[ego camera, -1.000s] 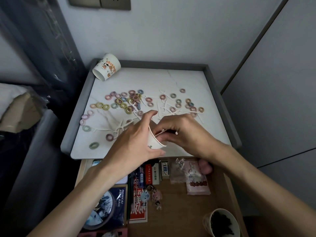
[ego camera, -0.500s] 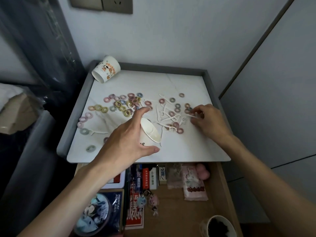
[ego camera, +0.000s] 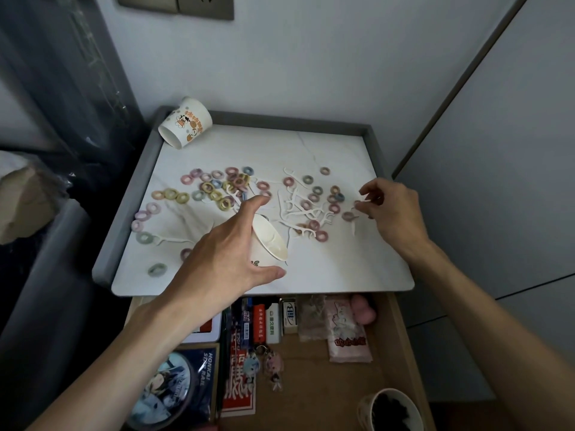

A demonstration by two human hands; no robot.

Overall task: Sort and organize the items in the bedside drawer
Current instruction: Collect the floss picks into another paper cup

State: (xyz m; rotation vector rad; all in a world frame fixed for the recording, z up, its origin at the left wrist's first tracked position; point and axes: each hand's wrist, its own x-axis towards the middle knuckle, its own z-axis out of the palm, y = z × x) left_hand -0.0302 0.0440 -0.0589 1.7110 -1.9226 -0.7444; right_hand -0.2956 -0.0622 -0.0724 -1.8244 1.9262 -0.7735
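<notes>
Fingers of our left hand [ego camera: 224,256] wrap a tilted paper cup [ego camera: 270,244] on the marble tabletop [ego camera: 342,269]. Our right hand [ego camera: 395,213] pinches a white floss pick [ego camera: 364,201] beside scattered hair ties [ego camera: 217,188], above the open drawer [ego camera: 314,387].

The tabletop [ego camera: 326,269] looked like smooth white marble with a faint sheen, and its grey rim [ego camera: 130,194] looked matt. The printed cup [ego camera: 186,126] at eleven o'clock and the plain cup [ego camera: 267,244] near centre were matt paper. The picks [ego camera: 295,209] looked like white plastic. The drawer [ego camera: 326,393] floor was pale matt wood. The packet [ego camera: 345,331] at five o'clock wore glossy film.
</notes>
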